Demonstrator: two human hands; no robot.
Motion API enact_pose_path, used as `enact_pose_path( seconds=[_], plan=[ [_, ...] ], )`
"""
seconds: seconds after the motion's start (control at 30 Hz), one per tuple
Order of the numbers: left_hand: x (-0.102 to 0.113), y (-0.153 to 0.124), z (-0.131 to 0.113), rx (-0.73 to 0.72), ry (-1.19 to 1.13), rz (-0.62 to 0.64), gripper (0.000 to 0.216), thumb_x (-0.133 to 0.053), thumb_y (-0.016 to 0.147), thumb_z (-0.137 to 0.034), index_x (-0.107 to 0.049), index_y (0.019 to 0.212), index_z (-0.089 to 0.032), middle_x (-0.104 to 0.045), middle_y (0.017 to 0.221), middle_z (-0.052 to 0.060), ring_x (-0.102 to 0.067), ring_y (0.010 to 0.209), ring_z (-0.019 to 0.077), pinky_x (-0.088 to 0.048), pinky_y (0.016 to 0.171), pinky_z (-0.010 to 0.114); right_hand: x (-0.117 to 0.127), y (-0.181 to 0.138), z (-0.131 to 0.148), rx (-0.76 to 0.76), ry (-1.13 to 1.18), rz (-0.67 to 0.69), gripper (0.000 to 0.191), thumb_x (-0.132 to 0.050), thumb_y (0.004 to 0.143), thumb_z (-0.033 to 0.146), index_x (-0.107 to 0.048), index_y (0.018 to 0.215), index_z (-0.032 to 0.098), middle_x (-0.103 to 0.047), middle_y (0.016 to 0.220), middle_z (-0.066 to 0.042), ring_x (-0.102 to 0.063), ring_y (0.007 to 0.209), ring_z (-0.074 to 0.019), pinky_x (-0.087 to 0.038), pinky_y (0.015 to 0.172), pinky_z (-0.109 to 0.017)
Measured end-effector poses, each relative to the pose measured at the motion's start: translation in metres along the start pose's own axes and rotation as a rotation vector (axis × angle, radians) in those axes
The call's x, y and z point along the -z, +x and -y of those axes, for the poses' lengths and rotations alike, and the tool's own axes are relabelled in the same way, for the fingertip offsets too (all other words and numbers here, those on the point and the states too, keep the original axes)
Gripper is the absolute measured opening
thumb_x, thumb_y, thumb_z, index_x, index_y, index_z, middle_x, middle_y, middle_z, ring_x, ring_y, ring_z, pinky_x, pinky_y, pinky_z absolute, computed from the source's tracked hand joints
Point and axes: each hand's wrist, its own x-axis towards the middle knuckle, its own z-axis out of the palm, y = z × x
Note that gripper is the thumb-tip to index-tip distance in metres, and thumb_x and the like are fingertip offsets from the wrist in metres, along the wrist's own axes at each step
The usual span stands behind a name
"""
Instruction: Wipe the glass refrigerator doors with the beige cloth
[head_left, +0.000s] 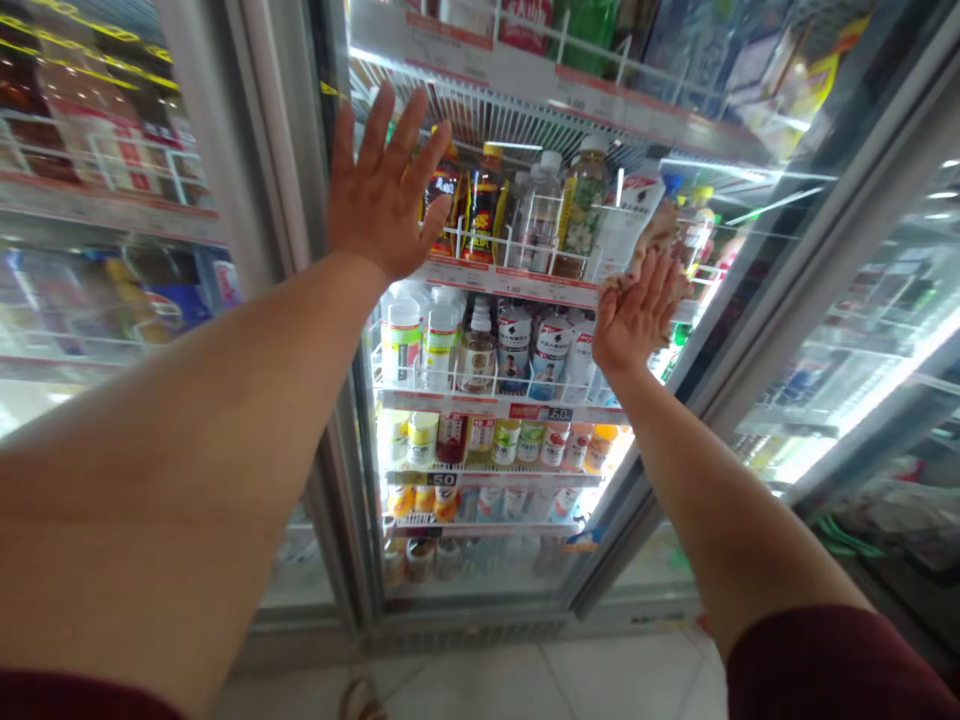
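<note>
My left hand is raised with its fingers spread, at the upper left of a glass cooler door. Whether the palm touches the glass I cannot tell. Farther right, my right hand lies over a crumpled, pinkish-brown cloth and holds it against the glass. Folds of the cloth stick out around the fingers. Behind the door, dark bottles with yellow caps show beside my left hand. Clear bottles with white caps stand between the two hands.
Several shelves of drinks fill the cooler. A metal frame runs along the left of the door, and another cooler section stands at right. Below lie pale floor tiles and a foot in a sandal.
</note>
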Motion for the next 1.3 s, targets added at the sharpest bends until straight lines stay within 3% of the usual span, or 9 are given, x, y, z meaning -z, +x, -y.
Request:
enact_pose_path(
  seconds=[0.1,0.2,0.33,0.4,0.53,0.77,1.07,1.2,1.3],
  plan=[
    [0.0,0.001,0.0,0.018,0.047,0.028,0.075,-0.041,0.097,-0.064,-0.026,0.165,-0.037,0.002,0.168,-0.025,0.009,0.162,0.0188,0.023,0.132,0.048,-0.002,-0.019,0.001,0.13,-0.012,0.113,0.073,-0.025,0.104,0.056,-0.031,0.165,0.016,-0.036,0.169,-0.017,-0.022,0.161,-0.0329,-0.021,0.128,-0.066],
    [-0.001,0.002,0.004,0.013,0.089,0.054,0.079,-0.05,0.096,-0.053,-0.019,0.167,-0.038,0.01,0.166,-0.027,0.012,0.161,0.0186,0.023,0.131,0.053,0.002,-0.007,-0.014,0.268,-0.032,0.208,0.072,-0.028,0.102,0.057,-0.034,0.164,0.02,-0.036,0.169,-0.012,-0.021,0.162,-0.031,-0.021,0.129,-0.064],
    [-0.006,0.003,0.008,-0.004,0.13,0.042,0.08,-0.053,0.096,-0.047,-0.018,0.167,-0.039,0.012,0.164,-0.029,0.012,0.161,0.0167,0.021,0.131,0.052,-0.005,0.054,-0.035,-0.005,-0.018,0.017,0.076,-0.018,0.103,0.052,-0.019,0.168,0.013,-0.021,0.175,-0.013,-0.005,0.165,-0.0302,-0.009,0.13,-0.067],
    [-0.008,0.003,0.008,-0.001,0.141,0.023,0.081,-0.054,0.095,-0.048,-0.019,0.167,-0.038,0.012,0.165,-0.028,0.013,0.161,0.0173,0.024,0.13,0.049,-0.011,0.088,-0.033,-0.088,0.061,-0.054,0.075,-0.015,0.102,0.054,-0.011,0.17,0.021,-0.013,0.177,-0.005,0.003,0.164,-0.027,0.003,0.13,-0.064],
    [-0.008,0.002,0.004,0.018,0.137,0.015,0.079,-0.05,0.096,-0.054,-0.022,0.167,-0.036,0.007,0.169,-0.024,0.01,0.162,0.0205,0.025,0.13,0.047,-0.009,0.141,0.001,-0.125,0.147,-0.031,0.08,-0.015,0.1,0.062,-0.013,0.169,0.023,-0.009,0.178,0.002,0.007,0.163,-0.0254,0.016,0.128,-0.057],
    [0.0,-0.001,-0.003,0.015,0.019,-0.008,0.079,-0.039,0.094,-0.072,-0.029,0.165,-0.04,-0.02,0.168,-0.022,0.007,0.162,0.0217,0.021,0.132,0.051,0.0,0.198,0.075,-0.006,0.048,-0.019,0.085,-0.006,0.103,0.068,-0.02,0.166,0.013,-0.018,0.176,-0.009,-0.009,0.162,-0.0292,0.006,0.13,-0.06],
    [0.0,0.0,-0.008,0.046,0.071,-0.004,0.08,-0.036,0.093,-0.071,-0.03,0.165,-0.037,-0.013,0.17,-0.021,0.004,0.163,0.0213,0.017,0.132,0.053,-0.007,0.201,0.086,0.096,0.13,-0.102,0.095,-0.003,0.098,0.078,-0.03,0.165,0.017,-0.029,0.172,-0.006,-0.016,0.162,-0.0302,0.004,0.133,-0.056],
    [0.003,-0.001,-0.009,0.07,0.063,-0.004,0.079,-0.034,0.09,-0.074,-0.03,0.163,-0.046,-0.02,0.166,-0.026,0.005,0.162,0.0187,0.014,0.134,0.049,0.001,0.183,0.094,0.069,0.006,-0.005,0.083,-0.004,0.102,0.065,-0.027,0.166,0.018,-0.023,0.175,-0.004,-0.015,0.163,-0.0288,-0.004,0.134,-0.054],
    [0.003,0.0,-0.01,0.08,0.058,0.017,0.081,-0.034,0.09,-0.074,-0.03,0.164,-0.042,-0.014,0.167,-0.026,0.006,0.162,0.0203,0.017,0.133,0.049,0.004,0.165,0.1,0.069,-0.036,0.034,0.08,-0.001,0.1,0.061,-0.026,0.166,0.022,-0.021,0.175,0.001,-0.014,0.163,-0.0246,-0.004,0.134,-0.052]
  ],
)
